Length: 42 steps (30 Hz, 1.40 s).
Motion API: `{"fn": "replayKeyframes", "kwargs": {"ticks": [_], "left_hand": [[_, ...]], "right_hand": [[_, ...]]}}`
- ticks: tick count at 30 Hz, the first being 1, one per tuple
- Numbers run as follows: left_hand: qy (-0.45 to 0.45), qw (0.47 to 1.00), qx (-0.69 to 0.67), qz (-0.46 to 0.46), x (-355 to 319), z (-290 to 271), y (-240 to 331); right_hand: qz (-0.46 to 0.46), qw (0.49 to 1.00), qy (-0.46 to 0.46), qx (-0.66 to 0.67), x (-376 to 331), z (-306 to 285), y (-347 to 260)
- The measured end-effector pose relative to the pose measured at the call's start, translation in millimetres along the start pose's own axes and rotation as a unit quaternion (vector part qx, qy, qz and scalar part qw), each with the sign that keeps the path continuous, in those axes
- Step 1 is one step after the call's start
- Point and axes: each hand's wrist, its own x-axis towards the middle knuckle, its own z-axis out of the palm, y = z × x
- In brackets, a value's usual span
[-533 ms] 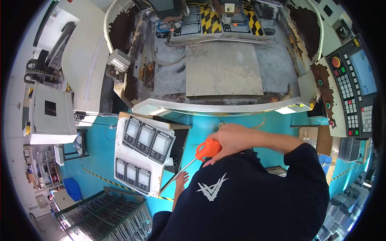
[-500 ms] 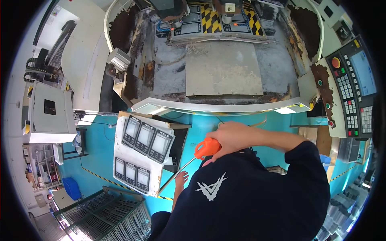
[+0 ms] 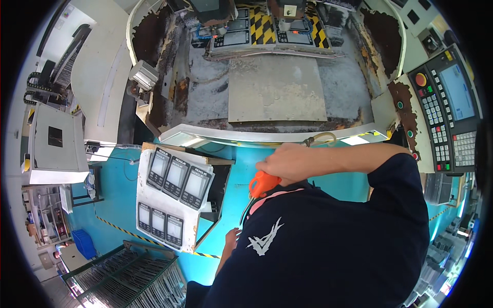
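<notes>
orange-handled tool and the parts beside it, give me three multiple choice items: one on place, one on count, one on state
1. Where is the orange-handled tool?
A. on the grey machine bed
B. in the right hand, against the chest
C. on the floor

2. How many dark rectangular panels lie on the white tray?
A. two
B. four
C. six

3. How is the right hand?
A. closed around the handle
B. open and flat
C. out of view

B: the fist grips it at the dark shirt.
C: three upper, three lower.
A: fingers wrap the orange grip.
</notes>
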Motion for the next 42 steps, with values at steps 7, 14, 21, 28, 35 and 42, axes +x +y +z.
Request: {"fn": "replayKeyframes", "kwargs": {"ticks": [7,14,21,28,35,42], "left_hand": [[-0.020,0.957,0.185,0.221,-24,45,92],[-0.030,0.987,0.073,0.137,-33,71,148],[-0.095,0.985,0.078,0.122,-55,73,174],[-0.521,0.693,0.250,0.432,-325,196,343],[-0.748,0.397,0.347,0.403,-400,267,363],[-0.714,0.386,0.433,0.391,-389,289,323]], "right_hand": [[0.040,0.998,0.050,-0.021,-34,4,26],[0.149,0.973,0.137,-0.111,-88,-17,47],[0.317,0.910,0.246,-0.105,-150,-35,59],[0.348,0.886,0.295,-0.074,-193,-39,59],[0.288,0.921,0.257,-0.044,-200,-52,66],[0.239,0.920,0.307,0.041,-215,-54,60]]}}
